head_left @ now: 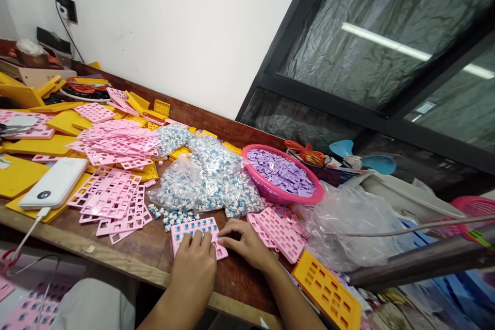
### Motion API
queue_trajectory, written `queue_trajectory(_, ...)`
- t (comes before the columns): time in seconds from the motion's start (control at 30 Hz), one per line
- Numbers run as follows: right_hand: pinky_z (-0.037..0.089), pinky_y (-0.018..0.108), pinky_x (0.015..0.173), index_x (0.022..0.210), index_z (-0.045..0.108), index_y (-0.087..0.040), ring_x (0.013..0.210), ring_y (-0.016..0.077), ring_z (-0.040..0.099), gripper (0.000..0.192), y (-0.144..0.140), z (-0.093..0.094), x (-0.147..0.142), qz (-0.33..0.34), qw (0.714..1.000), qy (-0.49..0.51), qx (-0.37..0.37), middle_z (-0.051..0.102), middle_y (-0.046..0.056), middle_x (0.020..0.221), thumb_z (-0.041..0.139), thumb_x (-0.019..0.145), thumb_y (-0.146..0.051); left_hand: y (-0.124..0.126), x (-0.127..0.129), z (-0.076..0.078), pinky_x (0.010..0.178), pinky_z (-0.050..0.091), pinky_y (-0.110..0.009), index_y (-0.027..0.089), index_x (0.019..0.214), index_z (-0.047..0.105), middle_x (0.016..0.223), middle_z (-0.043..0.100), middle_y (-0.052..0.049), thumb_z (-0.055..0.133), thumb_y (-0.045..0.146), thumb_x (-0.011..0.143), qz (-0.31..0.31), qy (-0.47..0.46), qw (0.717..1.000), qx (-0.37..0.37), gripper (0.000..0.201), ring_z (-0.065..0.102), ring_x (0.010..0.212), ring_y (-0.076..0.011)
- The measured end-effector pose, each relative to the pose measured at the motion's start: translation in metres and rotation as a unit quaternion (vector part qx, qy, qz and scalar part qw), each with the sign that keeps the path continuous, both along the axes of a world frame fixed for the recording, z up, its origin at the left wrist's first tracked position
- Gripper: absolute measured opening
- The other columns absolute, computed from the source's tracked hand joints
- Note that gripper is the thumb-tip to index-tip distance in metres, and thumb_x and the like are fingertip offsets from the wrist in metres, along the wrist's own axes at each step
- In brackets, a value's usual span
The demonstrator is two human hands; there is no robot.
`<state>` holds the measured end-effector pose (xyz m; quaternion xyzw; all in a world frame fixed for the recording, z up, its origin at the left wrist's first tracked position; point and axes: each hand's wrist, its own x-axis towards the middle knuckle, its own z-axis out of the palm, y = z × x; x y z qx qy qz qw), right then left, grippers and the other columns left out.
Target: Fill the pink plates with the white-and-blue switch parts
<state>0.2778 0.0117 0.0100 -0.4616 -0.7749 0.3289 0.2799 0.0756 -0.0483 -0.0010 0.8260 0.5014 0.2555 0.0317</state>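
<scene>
A pink plate [221, 252] with rows of square holes lies near the table's front edge, many of its holes filled with small blue-and-white key switches [192, 226]. My left hand [195, 260] rests over its front part, fingers curled down onto it and hiding some holes. From the right, my right hand [245, 241] reaches to the plate's right side, thumb and index finger pinched around what looks like a small blue-topped switch. Just behind the plate is a loose pile of the same switches [176, 216], next to clear bags of switches [216, 170].
Stacks of pink plates [112, 191] lie left, with yellow panels [62, 144] and a white power bank [54, 183]. A pink basket [319, 193] of purple pieces stands behind. To the right are plastic bags [356, 227], a yellow plate [328, 289] and a dark bar [421, 255].
</scene>
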Motion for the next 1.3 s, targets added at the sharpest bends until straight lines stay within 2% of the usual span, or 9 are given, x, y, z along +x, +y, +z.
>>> queue_trajectory(0.2,0.051,0.035,0.081,0.093,0.080,-0.021,0.086,0.0224,0.069,0.026,-0.003,0.006,-0.005,-0.012,1.000,-0.022,0.016,0.075,0.007,0.092,0.076,0.088,-0.046,0.023,-0.069,0.010,0.086,0.047,-0.040,0.023,0.108,0.072,0.105,0.070,-0.007,0.054,0.022,0.098,0.064,-0.111,0.992,-0.002,0.020,0.061,0.096,-0.0251)
queue_trajectory(0.37,0.050,0.034,0.078,0.092,0.075,-0.021,0.084,0.0213,0.066,0.020,-0.013,0.016,-0.036,-0.031,0.994,-0.051,0.095,0.072,0.007,0.090,0.068,0.095,-0.040,0.047,-0.131,-0.006,0.088,0.045,-0.041,0.023,0.107,0.073,0.104,0.070,-0.008,0.055,0.016,0.093,0.146,-0.058,0.987,-0.020,0.023,0.062,0.100,-0.0282)
queue_trajectory(0.5,0.048,0.034,0.082,0.102,0.074,-0.023,0.093,0.0227,0.065,0.015,-0.014,0.032,-0.088,0.060,0.978,-0.138,0.147,0.073,0.007,0.098,0.068,0.096,-0.035,0.053,-0.137,-0.017,0.087,0.046,-0.040,0.024,0.108,0.074,0.101,0.071,-0.008,0.056,0.020,0.094,0.139,-0.054,0.988,-0.050,0.023,0.063,0.098,-0.0279)
queue_trajectory(0.63,0.046,0.033,0.081,0.102,0.074,-0.022,0.092,0.0235,0.064,0.015,-0.001,0.040,-0.138,0.105,0.930,-0.293,0.194,0.072,0.006,0.095,0.073,0.091,-0.032,0.055,-0.134,-0.017,0.087,0.046,-0.040,0.023,0.106,0.075,0.099,0.074,-0.008,0.054,0.019,0.095,0.148,-0.064,0.985,-0.056,0.024,0.064,0.097,-0.0287)
queue_trajectory(0.73,0.045,0.034,0.081,0.089,0.075,-0.020,0.090,0.0236,0.063,0.013,0.010,0.037,-0.159,0.113,0.895,-0.384,0.197,0.071,0.006,0.091,0.074,0.091,-0.034,0.055,-0.135,-0.018,0.089,0.047,-0.040,0.024,0.108,0.075,0.099,0.075,-0.008,0.052,0.017,0.095,0.144,-0.086,0.984,-0.056,0.027,0.065,0.098,-0.0277)
queue_trajectory(0.83,0.045,0.034,0.081,0.088,0.075,-0.021,0.091,0.0236,0.063,0.014,0.014,0.030,-0.167,0.119,0.890,-0.389,0.203,0.072,0.006,0.092,0.075,0.091,-0.034,0.055,-0.138,-0.019,0.091,0.049,-0.039,0.025,0.110,0.075,0.103,0.075,-0.007,0.051,0.020,0.097,0.114,-0.151,0.981,-0.040,0.027,0.066,0.099,-0.0255)
queue_trajectory(0.97,0.045,0.034,0.082,0.093,0.073,-0.022,0.092,0.0234,0.063,0.009,0.006,0.027,-0.160,0.126,0.919,-0.305,0.216,0.073,0.005,0.093,0.075,0.091,-0.030,0.053,-0.144,-0.017,0.094,0.052,-0.038,0.026,0.114,0.074,0.109,0.074,-0.006,0.048,0.023,0.100,0.060,-0.257,0.964,-0.026,0.030,0.066,0.101,-0.0225)
queue_trajectory(1.1,0.048,0.034,0.083,0.097,0.074,-0.022,0.089,0.0220,0.066,0.008,-0.004,0.034,-0.121,0.044,0.972,-0.151,0.177,0.075,0.005,0.091,0.071,0.094,-0.030,0.042,-0.137,-0.004,0.093,0.053,-0.037,0.028,0.118,0.074,0.112,0.071,-0.006,0.045,0.021,0.101,0.018,-0.299,0.954,-0.022,0.034,0.065,0.103,-0.0215)
queue_trajectory(1.3,0.054,0.036,0.082,0.107,0.075,-0.022,0.092,0.0256,0.070,0.026,-0.022,0.020,-0.025,-0.127,0.990,0.017,0.064,0.076,0.009,0.103,0.071,0.092,-0.043,0.018,-0.073,0.007,0.085,0.051,-0.037,0.027,0.119,0.071,0.106,0.075,-0.005,0.054,0.021,0.101,-0.073,-0.236,0.969,0.007,0.026,0.066,0.097,-0.0229)
